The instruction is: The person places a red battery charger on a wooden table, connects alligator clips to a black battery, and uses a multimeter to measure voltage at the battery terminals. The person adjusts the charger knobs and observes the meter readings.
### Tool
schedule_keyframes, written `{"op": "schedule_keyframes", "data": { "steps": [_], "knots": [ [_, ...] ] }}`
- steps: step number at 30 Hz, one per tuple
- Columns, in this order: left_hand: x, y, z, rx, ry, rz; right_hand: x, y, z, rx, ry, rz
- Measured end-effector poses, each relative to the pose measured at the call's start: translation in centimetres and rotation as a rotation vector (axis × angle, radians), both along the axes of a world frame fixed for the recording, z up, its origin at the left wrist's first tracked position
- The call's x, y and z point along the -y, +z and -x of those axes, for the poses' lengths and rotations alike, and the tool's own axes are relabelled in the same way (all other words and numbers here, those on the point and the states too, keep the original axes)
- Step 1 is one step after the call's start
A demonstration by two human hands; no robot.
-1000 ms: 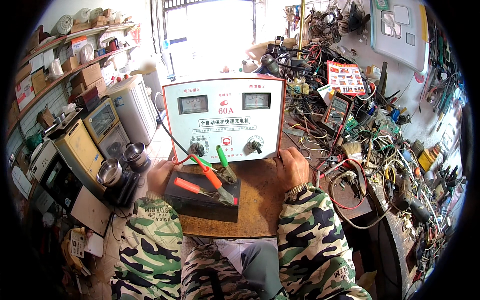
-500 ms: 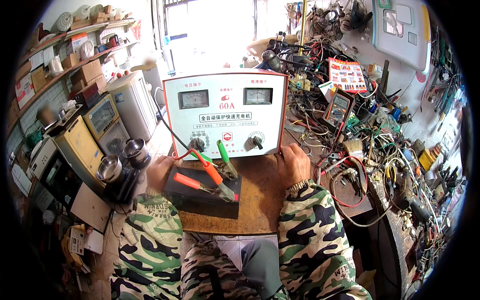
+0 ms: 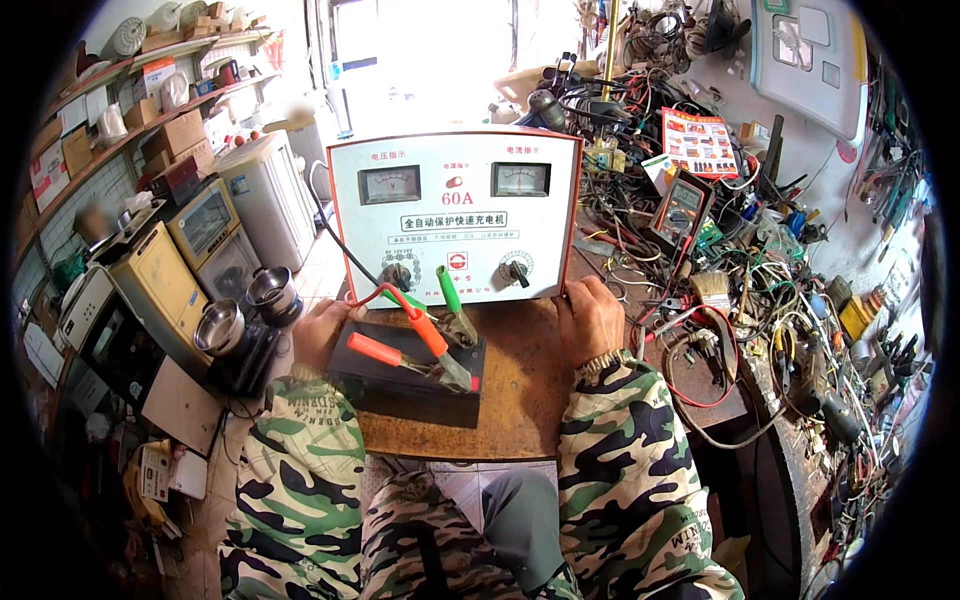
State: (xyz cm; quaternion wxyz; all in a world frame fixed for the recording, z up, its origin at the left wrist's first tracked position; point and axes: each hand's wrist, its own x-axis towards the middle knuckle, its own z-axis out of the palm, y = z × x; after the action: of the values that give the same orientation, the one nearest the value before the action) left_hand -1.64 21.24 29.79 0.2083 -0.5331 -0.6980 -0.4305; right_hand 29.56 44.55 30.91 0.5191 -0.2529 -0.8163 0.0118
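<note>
A white battery charger (image 3: 455,235) with a red edge, two dial meters and two black knobs stands upright on a brown wooden table (image 3: 520,400). My right hand (image 3: 593,315) is closed with curled fingers at its lower right corner. At the lower left corner my left hand (image 3: 324,328) is closed too, its fingers partly hidden and slightly blurred. Between my forearms lies a black battery (image 3: 400,400). A red-handled clamp (image 3: 428,333) and a green-handled clamp (image 3: 450,295) sit on its top, their leads running towards the charger.
Tangled cables, a multimeter (image 3: 683,208) and a brush (image 3: 711,290) crowd the bench on the right. To the left stand metal bowls (image 3: 220,327), a white cabinet (image 3: 265,195) and shelves (image 3: 130,75) with boxes. A bright window is behind the charger.
The whole view has shifted slightly, so the charger and battery sit a little higher in the picture. Both hands stay at the charger's lower corners.
</note>
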Motion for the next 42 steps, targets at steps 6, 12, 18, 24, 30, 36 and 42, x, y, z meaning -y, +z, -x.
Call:
{"op": "schedule_keyframes", "data": {
  "steps": [6,12,18,24,30,36,42],
  "knots": [
    [1.2,1.5,-0.7,-0.033,0.022,0.057,0.2,0.2,0.3,0.002,-0.002,-0.003],
    [-0.5,0.5,-1.2,0.029,-0.016,0.037,0.0,-0.1,-0.3,0.006,-0.028,0.017],
    [0.3,1.4,-1.9,-0.112,0.062,-0.01,0.4,0.4,0.0,0.019,-0.014,0.007],
    [-0.2,0.6,-1.6,-0.102,0.05,-0.035,0.5,0.5,0.0,0.023,-0.008,0.01],
    [0.0,1.0,-2.0,-0.116,0.083,0.004,0.3,0.4,-0.2,0.035,-0.005,0.005],
    [0.1,0.8,-1.6,-0.134,0.093,0.008,0.3,0.4,-0.2,0.045,-0.002,0.009],
    [-0.5,0.7,-1.6,-0.116,0.072,0.003,0.3,0.6,-0.6,0.051,-0.004,0.009]
  ]
}}
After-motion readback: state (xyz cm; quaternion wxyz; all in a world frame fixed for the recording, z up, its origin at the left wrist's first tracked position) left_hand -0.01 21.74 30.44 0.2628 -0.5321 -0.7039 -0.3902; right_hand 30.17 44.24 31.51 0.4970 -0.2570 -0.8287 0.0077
